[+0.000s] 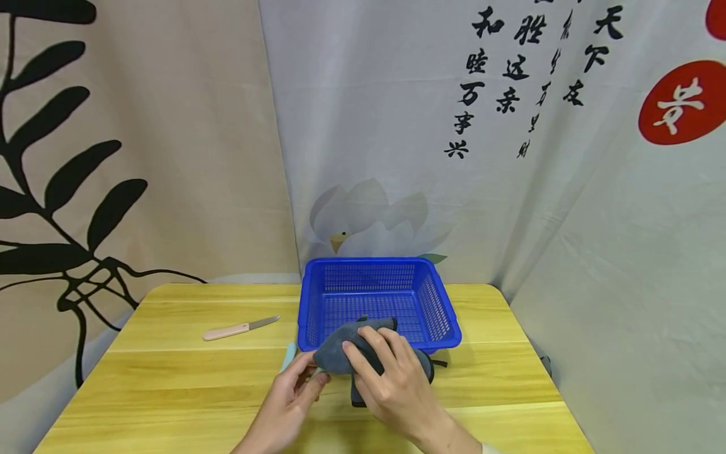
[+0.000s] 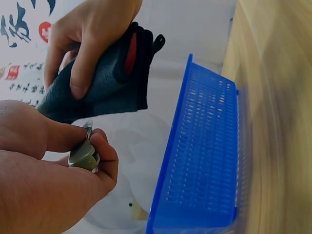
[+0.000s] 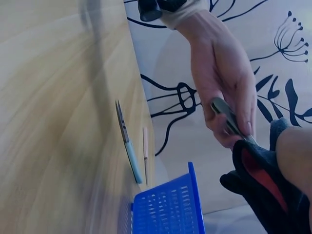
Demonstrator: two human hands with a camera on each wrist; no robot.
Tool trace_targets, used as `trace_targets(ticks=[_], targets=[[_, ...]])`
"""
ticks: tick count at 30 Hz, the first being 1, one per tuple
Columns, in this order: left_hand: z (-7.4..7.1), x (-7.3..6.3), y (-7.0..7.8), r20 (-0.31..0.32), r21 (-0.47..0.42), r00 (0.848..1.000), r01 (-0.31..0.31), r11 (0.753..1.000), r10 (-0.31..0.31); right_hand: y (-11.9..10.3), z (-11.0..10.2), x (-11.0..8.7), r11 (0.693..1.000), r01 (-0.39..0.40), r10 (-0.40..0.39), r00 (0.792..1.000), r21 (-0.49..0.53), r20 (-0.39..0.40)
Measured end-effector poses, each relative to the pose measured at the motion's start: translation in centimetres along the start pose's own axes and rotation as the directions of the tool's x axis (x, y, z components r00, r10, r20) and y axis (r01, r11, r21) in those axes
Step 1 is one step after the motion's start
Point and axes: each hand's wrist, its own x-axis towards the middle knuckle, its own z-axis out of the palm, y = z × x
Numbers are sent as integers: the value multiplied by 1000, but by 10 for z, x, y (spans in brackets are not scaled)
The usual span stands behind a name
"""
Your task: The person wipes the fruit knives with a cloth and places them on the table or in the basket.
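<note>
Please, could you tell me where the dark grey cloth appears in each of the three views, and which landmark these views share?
Head: the dark grey cloth is below the centre, in the right hand.
Left wrist: the dark grey cloth is in the upper left part.
Right wrist: the dark grey cloth is at the lower right, partly cut off.
Shared landmark: the blue basket.

Looking like an indoor, curtained setup; home or studio staying unclear. Pale hangings point(image 1: 368, 126) are backing a wood-grain table point(image 1: 170, 391), black leaf prints point(image 1: 80, 175) and Chinese characters point(image 1: 516, 67) decorating them. Blue basket point(image 1: 368, 277), pink-handled knife point(image 1: 227, 332) are suggesting household.
</note>
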Motion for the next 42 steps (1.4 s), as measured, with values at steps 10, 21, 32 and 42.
trace_targets(ticks=[10,21,32,42], targets=[[0,-3,2,30,5,999,-42,999,42,-6,2,1,999,21,-18,998,-36,55],[-1,-3,1,15,31,998,-66,997,66,0,3,2,997,15,-11,998,-71,55],[-1,-3,-3,11,43,989,-148,988,148,13,3,1,993,-11,18,998,-113,56],[-3,-5,-3,24,84,993,-118,990,116,28,5,-1,991,-42,50,997,-130,53]])
